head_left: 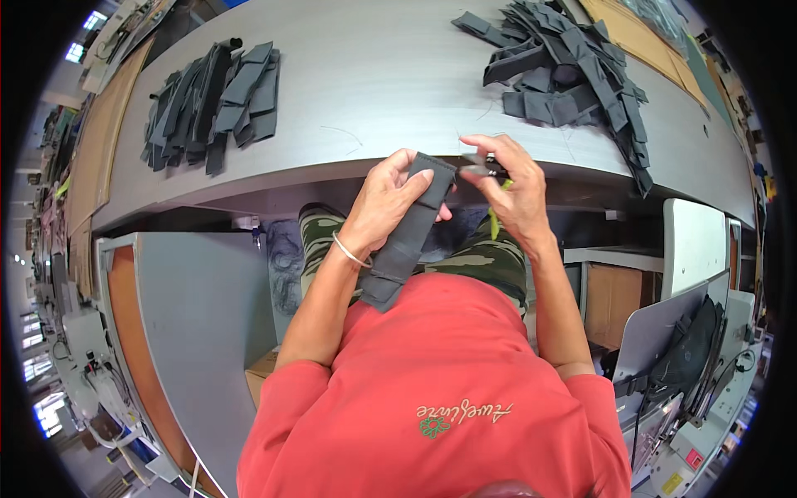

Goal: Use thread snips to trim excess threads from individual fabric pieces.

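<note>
Two hands are being held together at the near edge of the grey table [349,75], just above the lap.

Two heaps of dark fabric pieces are lying well apart on the table, one far left [212,100], one far right [573,66]. A grey fabric strip [407,236] is being gripped by the left hand [383,203], fingers closed around its upper end, long axis running down toward the chest. Its top edge is being met from the right by small snips [490,170], pinched in the closed fingers of the right hand [515,191]; whether the blades are parted cannot be told.

Sewing workshop: fabric piles [212,100] on worktable [374,75].
</note>
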{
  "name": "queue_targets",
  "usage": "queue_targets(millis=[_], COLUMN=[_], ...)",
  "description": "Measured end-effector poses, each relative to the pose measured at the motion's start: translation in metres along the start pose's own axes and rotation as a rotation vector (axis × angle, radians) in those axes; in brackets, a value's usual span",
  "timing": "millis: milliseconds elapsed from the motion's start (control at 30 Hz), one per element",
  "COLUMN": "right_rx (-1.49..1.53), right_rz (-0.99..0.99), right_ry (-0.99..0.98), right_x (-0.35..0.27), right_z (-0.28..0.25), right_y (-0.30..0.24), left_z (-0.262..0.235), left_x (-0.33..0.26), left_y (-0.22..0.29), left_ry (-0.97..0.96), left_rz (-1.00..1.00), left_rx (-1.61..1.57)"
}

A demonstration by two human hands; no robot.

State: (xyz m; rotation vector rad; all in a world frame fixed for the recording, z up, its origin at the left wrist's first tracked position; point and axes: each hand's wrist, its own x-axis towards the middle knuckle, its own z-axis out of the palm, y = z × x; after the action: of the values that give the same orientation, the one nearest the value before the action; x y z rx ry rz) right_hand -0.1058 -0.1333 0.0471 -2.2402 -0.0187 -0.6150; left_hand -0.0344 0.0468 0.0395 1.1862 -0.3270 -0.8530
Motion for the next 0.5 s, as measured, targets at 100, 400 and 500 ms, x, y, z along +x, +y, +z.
queue_targets(millis=[100,400,500], right_rx=[-0.091,0.013,-0.061], right_rz=[-0.093,0.081,-0.041], right_ry=[-0.039,-0.204,-0.203], right_x=[0.0,0.002,0.004], right_z=[-0.005,-0.009,-0.01], right_y=[0.003,-0.004,-0.003], left_z=[-0.005,-0.011,-0.014], left_x=[-0.003,-0.007,-0.006], left_y=[0.001,0.003,0.002], left_ry=[-0.007,-0.029,-0.059], left_rz=[-0.009,-0.092,-0.085], left_rx=[-0.026,0.056,0.059])
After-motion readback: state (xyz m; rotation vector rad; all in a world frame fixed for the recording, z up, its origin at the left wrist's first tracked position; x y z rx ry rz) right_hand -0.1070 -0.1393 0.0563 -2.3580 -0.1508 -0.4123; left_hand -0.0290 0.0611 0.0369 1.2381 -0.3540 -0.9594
